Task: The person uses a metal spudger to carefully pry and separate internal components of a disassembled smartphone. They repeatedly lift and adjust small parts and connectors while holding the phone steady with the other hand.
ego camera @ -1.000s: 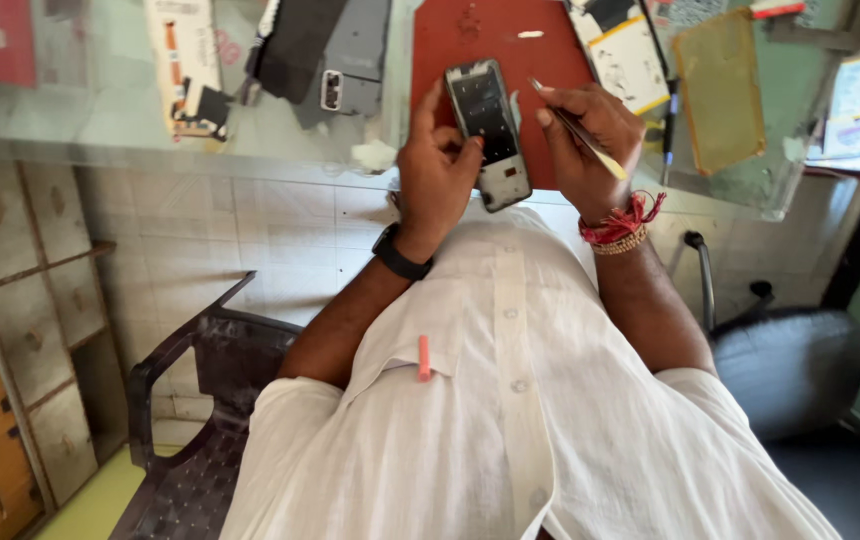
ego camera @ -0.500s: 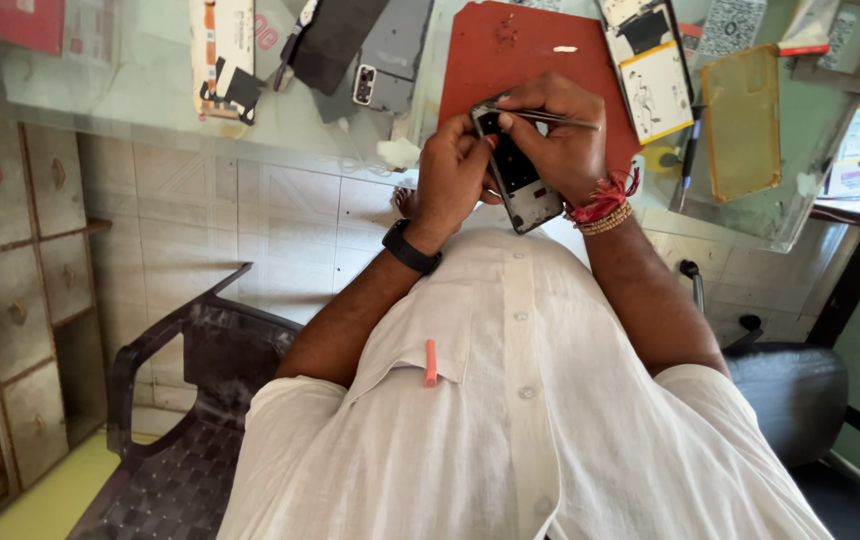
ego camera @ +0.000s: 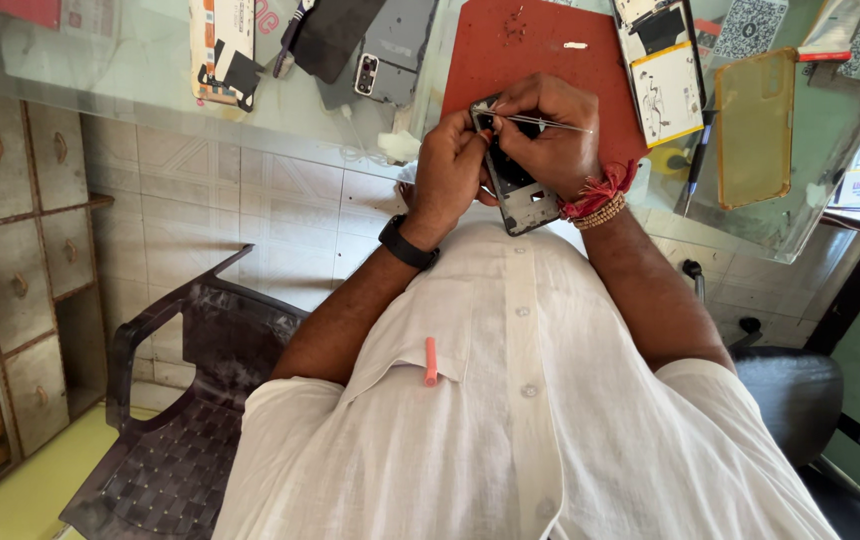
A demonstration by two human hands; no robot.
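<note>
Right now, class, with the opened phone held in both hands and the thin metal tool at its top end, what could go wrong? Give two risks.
1. The thin metal tweezers in the right hand work at the upper corner of the opened black smartphone frame; a slip might scratch parts inside.
2. The left hand holds the frame in the air over the red work mat, near the glass table's edge; anything loosened could drop onto the floor.

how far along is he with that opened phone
Done: the phone is already open, its insides bare, and a grey back cover lies apart on the glass table. In hand: the left hand steadies the phone above the red mat while the right hand works thin tweezers at its top end. Left: the phone is not closed up; which part is being worked on is too small to tell.
</note>
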